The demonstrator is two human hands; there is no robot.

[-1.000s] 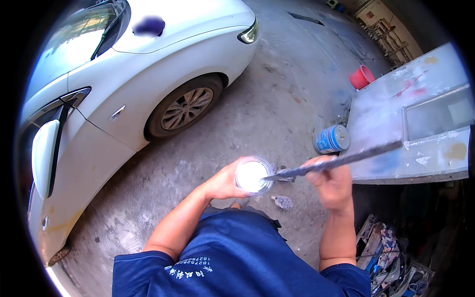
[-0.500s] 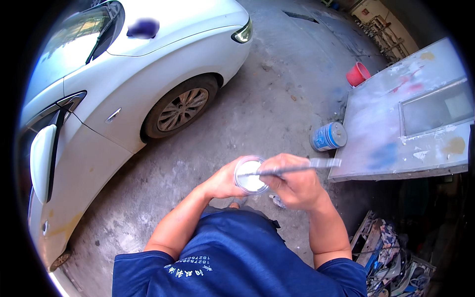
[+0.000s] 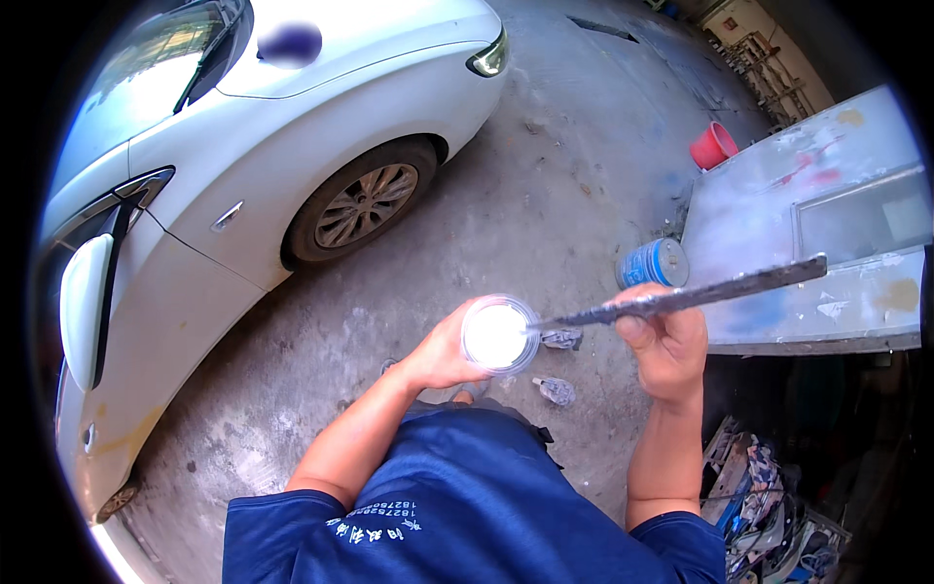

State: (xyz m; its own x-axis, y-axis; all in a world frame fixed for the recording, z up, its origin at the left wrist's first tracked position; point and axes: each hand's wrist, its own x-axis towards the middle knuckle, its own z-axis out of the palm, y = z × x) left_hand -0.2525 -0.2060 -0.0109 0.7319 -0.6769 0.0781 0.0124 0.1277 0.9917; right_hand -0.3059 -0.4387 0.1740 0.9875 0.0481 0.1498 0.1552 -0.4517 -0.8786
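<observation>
the left hand [image 3: 449, 343] is wrapped around the side of a clear cup [image 3: 502, 368], its fingers partly hidden behind it. the cup sits just right of that hand's palm, mouth upward, with a bright white liquid [image 3: 496, 333] inside. the right hand [image 3: 669, 352] is closed around a long, dark, crusted stick [image 3: 749, 285], thumb toward the body. one end of the stick runs leftward from that hand to the cup's right side, where it is too blurred to tell whether it touches the rim; the other end sticks out well to the right of the hand.

between the two hands and lower down, two crumpled greyish bundles [image 3: 556, 391] lie on the concrete floor [image 3: 525, 224]. just beyond the right hand stands a blue and grey drum [image 3: 640, 265], and farther out a red bucket [image 3: 713, 146]. to the right of the same hand spreads a paint-stained panel [image 3: 744, 229] with a framed inset; nearer the body, below it, is a jumbled heap [image 3: 769, 511]. beyond the left hand and to its left stands a white car [image 3: 243, 146], its front wheel [image 3: 368, 202] nearest the hand, with a blurred dark purple thing [image 3: 290, 45] on the hood.
</observation>
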